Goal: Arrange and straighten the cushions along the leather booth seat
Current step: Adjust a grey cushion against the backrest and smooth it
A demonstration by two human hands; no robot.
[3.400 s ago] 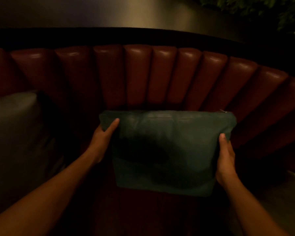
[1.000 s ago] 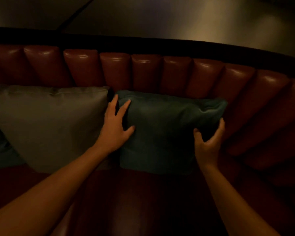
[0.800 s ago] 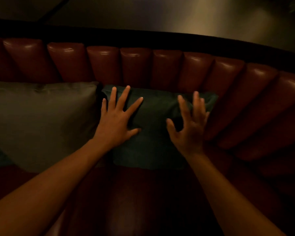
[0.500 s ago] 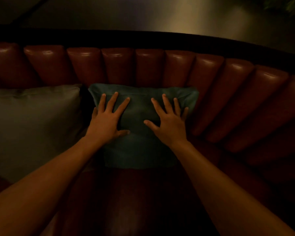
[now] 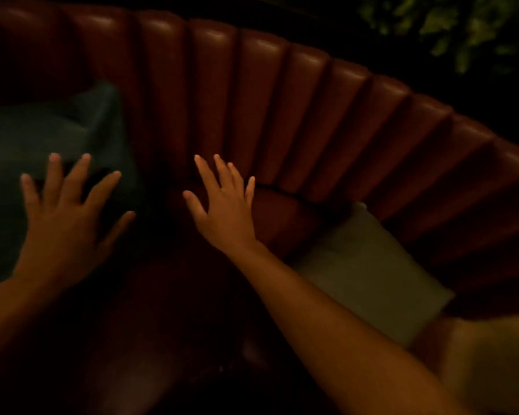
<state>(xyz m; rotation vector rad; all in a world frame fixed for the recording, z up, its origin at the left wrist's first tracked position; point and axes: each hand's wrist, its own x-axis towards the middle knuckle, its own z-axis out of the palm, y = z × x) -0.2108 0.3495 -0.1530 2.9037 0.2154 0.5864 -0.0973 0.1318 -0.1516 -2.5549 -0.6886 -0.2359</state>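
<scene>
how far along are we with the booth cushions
Done, it seems: the teal cushion stands against the red leather backrest at the left. In hand: nothing is gripped. The left hand is spread open in front of that cushion, and the right hand is open over bare seat. Left: the pale cushion to the right lies flat on the seat, probably next to be stood up.

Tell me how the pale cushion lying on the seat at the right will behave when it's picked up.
The pale cushion looks soft and flat, so it will probably sag if lifted by one corner. It likely weighs little for its bulk. On the smooth leather seat it may slide readily.
</scene>
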